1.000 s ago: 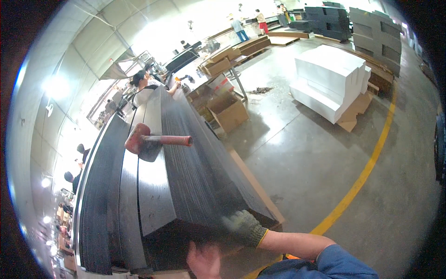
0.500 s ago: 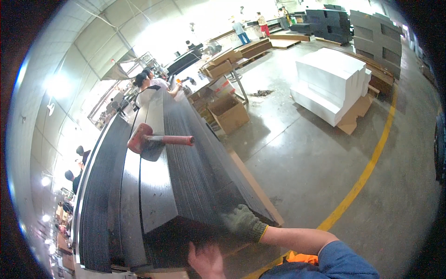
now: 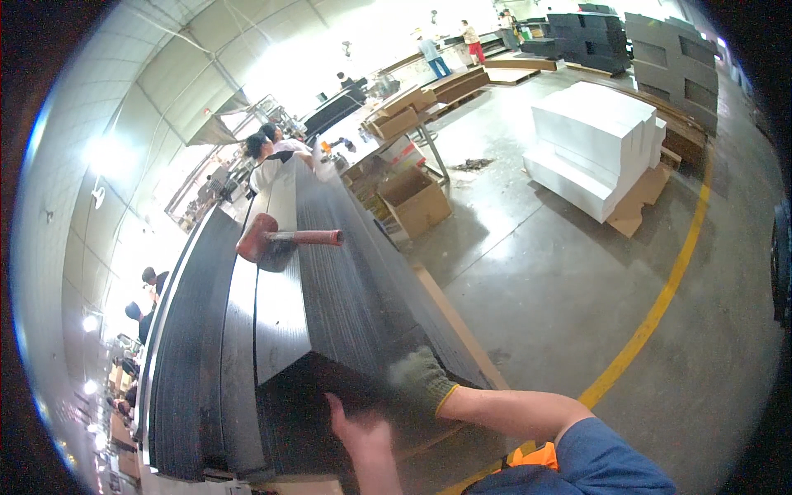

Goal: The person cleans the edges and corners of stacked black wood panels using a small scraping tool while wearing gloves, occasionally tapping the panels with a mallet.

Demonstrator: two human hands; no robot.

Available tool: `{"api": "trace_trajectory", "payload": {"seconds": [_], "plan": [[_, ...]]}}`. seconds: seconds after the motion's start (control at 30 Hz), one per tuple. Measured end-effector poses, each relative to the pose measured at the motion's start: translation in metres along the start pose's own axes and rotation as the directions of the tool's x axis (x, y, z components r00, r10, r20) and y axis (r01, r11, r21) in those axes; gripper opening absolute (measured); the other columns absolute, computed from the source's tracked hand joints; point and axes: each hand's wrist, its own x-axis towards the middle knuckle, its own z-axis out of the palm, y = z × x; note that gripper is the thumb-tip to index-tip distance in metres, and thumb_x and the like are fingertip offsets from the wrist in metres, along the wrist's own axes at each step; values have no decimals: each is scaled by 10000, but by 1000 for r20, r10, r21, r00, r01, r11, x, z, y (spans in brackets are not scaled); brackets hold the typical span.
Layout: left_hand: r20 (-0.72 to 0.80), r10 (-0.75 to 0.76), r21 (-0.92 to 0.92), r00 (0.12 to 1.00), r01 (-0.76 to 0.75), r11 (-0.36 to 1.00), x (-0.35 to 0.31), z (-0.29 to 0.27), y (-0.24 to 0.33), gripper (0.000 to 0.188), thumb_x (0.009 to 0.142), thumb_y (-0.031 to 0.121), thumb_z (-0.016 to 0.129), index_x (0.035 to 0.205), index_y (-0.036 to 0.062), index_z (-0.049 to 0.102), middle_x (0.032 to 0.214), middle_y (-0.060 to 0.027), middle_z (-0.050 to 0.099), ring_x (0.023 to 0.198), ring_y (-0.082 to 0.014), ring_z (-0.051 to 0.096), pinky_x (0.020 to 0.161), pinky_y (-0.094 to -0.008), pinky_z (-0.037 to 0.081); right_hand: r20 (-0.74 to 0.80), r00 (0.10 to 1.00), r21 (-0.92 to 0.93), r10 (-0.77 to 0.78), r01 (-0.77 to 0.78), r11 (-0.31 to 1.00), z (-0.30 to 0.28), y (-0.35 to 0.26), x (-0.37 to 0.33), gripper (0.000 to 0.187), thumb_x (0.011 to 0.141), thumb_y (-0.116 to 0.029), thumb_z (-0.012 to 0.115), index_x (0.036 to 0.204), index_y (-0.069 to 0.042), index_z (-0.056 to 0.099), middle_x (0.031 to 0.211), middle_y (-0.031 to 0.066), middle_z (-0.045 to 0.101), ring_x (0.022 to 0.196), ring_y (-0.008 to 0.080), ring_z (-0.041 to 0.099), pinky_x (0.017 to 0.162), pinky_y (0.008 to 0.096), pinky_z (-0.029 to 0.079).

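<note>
A long stack of thin dark boards [image 3: 346, 289] runs away from me, its near end in shadow. My left hand [image 3: 360, 431] is bare and close to that near end, with the thumb stretched up and apart; its other fingers are smeared by motion. Against the right side of the stack, near its front corner, is my right hand [image 3: 421, 378] in a grey-green knitted glove with a yellow cuff edge. Blur hides those gloved fingers. On top of the boards lies a mallet [image 3: 262, 241] with a reddish head, its red handle [image 3: 318, 238] pointing right.
More dark boards [image 3: 186, 330] stand along the left. A brown strip [image 3: 462, 322] edges the stack's right side. Beyond are an open cardboard box [image 3: 418, 206], a white block stack [image 3: 590, 148] and a yellow floor line [image 3: 652, 318]. Several people work farther off, two near the stack's far end.
My left hand has moved up toward the boards' near end. The gloved right hand has shifted slightly up along the side. The whole view has tilted a little; the mallet stays on the boards.
</note>
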Motion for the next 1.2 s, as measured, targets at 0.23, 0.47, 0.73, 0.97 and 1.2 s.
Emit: {"api": "trace_trajectory", "payload": {"seconds": [0.23, 0.47, 0.73, 0.97, 1.2], "plan": [[-31, -45, -56, 998, 44, 997, 37, 32, -4, 488, 885, 406, 674, 1228, 68, 594, 1204, -85, 633, 1100, -294, 576, 963, -467, 447, 142, 987, 15, 70, -73, 997, -4, 11, 40, 185, 829, -229, 562, 853, -125, 712, 858, 114, 711, 821, 306, 672, 725, 479, 445], [75, -69, 14, 995, 68, 998, 74, 48, -5, 634, 842, 481, 709, 1318, 101, 535, 1293, -100, 566, 1178, -311, 519, 1027, -472, 406, -154, 983, -22, 105, -110, 994, 36, 29, 71, 145, 705, -260, 635, 662, -139, 702, 650, 121, 660, 615, 319, 654, 593, 460, 420], [-61, -65, 54, 996, 69, 996, 77, 77, -2, 666, 829, 506, 713, 1328, 103, 532, 1322, -80, 561, 1183, -286, 525, 1026, -463, 405, -215, 971, 38, 107, -101, 994, 38, 39, 87, 133, 718, -222, 626, 679, -128, 711, 682, 139, 677, 635, 330, 668, 579, 467, 440], [-94, -86, 88, 992, 95, 992, 104, 84, -2, 641, 800, 533, 732, 1264, 116, 584, 1264, -55, 602, 1110, -251, 569, 932, -406, 459, -205, 970, 60, 132, -122, 991, 39, 46, 103, 123, 722, -189, 620, 691, -114, 714, 692, 167, 678, 641, 330, 686, 571, 456, 483], [-67, -77, 140, 995, 86, 986, 118, 86, -4, 700, 716, 599, 775, 1219, 148, 593, 1075, -9, 622, 759, -142, 551, 580, -292, 397, 19, 980, 90, 197, -198, 976, 40, 50, 112, 193, 874, -194, 523, 913, -123, 698, 890, 120, 711, 853, 316, 685, 747, 486, 464]]}}
